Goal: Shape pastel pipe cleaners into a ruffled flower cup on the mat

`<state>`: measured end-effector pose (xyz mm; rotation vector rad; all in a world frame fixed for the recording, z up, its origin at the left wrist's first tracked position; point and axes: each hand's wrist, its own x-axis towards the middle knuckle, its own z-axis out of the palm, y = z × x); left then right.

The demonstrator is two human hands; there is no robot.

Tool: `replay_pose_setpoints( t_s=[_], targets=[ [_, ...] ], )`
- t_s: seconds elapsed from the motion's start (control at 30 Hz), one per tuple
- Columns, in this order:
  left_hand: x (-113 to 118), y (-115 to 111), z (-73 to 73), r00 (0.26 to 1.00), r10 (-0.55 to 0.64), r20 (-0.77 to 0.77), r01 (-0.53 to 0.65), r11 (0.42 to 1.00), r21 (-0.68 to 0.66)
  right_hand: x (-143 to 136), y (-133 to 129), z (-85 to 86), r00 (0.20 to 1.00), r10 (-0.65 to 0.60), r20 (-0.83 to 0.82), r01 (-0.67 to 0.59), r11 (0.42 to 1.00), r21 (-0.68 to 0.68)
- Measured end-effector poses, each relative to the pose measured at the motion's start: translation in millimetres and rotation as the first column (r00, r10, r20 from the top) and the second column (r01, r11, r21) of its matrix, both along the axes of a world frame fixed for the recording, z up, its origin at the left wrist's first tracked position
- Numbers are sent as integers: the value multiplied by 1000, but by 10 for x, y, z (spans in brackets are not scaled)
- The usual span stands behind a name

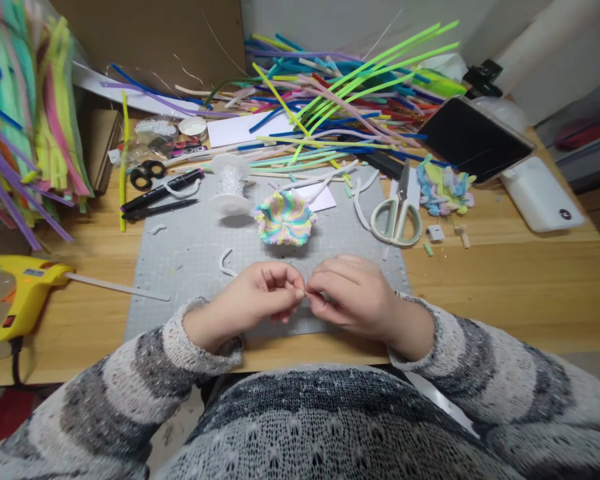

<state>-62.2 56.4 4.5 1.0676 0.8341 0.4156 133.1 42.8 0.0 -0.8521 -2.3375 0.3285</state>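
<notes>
My left hand (267, 293) and my right hand (347, 293) meet fingertip to fingertip above the front of the grey cutting mat (180, 267). Each is closed in a pinch; whatever lies between the fingertips is too small to make out. Just beyond them sits a ruffled pastel flower-like piece (285, 219) in pink, yellow and turquoise. A spool of clear thread (230, 185) is to its left. Green-handled scissors (397, 213) lie to the right, beside a pale bent stem (363, 203). A short white curved piece (225, 262) rests near my left hand.
Many coloured fuzzy stems (330, 100) are heaped at the back. At left are a yellow glue gun (27, 290), black scissors (147, 175) and pens (160, 193). A tablet (475, 139), a white power bank (543, 193) and a pastel fuzzy bundle (444, 187) are at right.
</notes>
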Motion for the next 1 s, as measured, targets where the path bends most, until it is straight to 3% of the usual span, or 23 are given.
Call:
replay_pose_setpoints(
  t_s=[0.2,0.5,0.7,1.0],
  targets=[
    [8,-3,-16,987,147,59,-148,989,13,1,-7,-2,978,-109,-179,87,988,-127],
    [35,-28,-21,982,125,140,-108,986,-124,-36,-22,-1,969,-66,-237,44,994,-98],
    [26,-25,-37,974,163,158,-147,983,-106,-22,-22,-2,949,-62,-310,15,989,-150],
    [24,-21,-33,987,110,117,-100,991,-86,-12,-15,-14,965,-67,-254,42,994,-102]
  ],
)
